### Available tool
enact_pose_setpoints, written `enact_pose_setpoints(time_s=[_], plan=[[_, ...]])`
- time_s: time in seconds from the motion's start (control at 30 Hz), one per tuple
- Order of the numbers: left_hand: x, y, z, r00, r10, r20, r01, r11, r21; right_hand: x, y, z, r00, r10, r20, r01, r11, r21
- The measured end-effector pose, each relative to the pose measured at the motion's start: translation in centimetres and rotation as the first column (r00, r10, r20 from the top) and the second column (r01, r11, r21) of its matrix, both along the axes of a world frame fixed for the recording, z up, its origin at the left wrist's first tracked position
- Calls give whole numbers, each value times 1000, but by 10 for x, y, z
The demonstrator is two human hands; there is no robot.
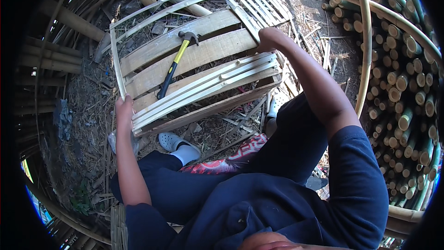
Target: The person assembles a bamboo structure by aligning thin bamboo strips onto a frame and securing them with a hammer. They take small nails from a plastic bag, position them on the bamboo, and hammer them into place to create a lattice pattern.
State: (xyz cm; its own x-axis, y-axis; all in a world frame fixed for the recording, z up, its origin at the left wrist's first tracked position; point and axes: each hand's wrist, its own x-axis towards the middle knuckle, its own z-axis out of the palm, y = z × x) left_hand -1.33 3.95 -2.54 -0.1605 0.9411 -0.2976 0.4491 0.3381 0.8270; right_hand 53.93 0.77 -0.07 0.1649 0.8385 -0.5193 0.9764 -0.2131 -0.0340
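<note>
A low wooden bench with spaced planks (152,78) stands in front of me. A light bamboo-strip frame (116,60) lies over its far part, with a slatted section at the far right. My left hand (124,111) is closed round the frame's near left end, at the bench's left corner. At the bench's right end my right hand (268,40) grips the frame's right side strip; its fingers are partly hidden. Between my hands a claw hammer (178,62) with a yellow and black handle rests on the planks. Several thin bamboo strips (199,90) lie along the near edge.
Cut bamboo poles (400,83) are stacked at the right, behind a curved bamboo rail (365,41). Thick bamboo poles (74,23) stand and lie at the far left. Shavings and offcuts litter the ground. A red and white patterned sack (226,161) lies below my legs.
</note>
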Motion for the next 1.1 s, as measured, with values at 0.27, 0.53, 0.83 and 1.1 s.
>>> enact_pose_setpoints(time_s=[0.27,0.53,0.83,1.1], plan=[[2,-3,61,998,-42,49,41,999,31,-2,7,-1,1000,-17,-19,16,997,-77],[18,-13,99,997,-38,71,34,997,64,-4,1,13,999,-34,-16,31,989,-143],[19,-14,118,992,-69,101,60,994,92,-2,-2,14,997,-65,-52,59,991,-121],[26,-15,139,983,-113,144,94,987,129,-3,-10,22,995,-53,-90,45,995,-87]])
